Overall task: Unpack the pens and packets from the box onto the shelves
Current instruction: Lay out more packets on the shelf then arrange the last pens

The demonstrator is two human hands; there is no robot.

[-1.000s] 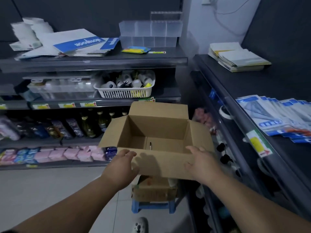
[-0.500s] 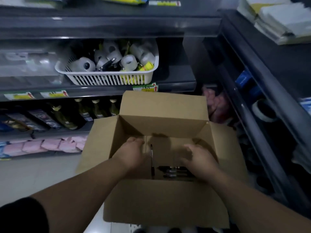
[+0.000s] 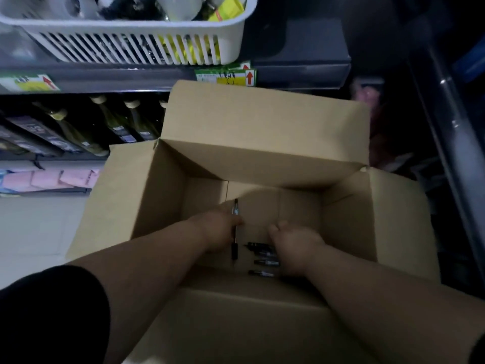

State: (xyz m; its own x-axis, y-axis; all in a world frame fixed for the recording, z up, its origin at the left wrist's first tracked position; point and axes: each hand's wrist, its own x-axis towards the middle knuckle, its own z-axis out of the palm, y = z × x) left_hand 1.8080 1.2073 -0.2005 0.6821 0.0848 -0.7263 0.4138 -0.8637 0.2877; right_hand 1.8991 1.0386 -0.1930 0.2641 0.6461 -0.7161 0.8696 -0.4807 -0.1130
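Observation:
An open cardboard box (image 3: 262,164) stands in front of me below the shelves, flaps spread outward. Both my hands reach down to its bottom. My left hand (image 3: 219,231) grips a single dark pen (image 3: 235,206) that lies lengthwise, its tip pointing to the far wall. My right hand (image 3: 292,244) lies with curled fingers on several short black pens (image 3: 263,262), whose ends stick out to the left from under the palm. No packets show in the box.
A white slatted basket (image 3: 131,48) with rolls sits on the shelf above the box. Green bottles (image 3: 115,124) lie on the shelf below, pink packets (image 3: 47,177) lower still. A dark shelf unit (image 3: 451,127) runs along the right.
My view has tilted down and closer to the box. Both hands went from the front rim down to the box bottom and closed on pens there.

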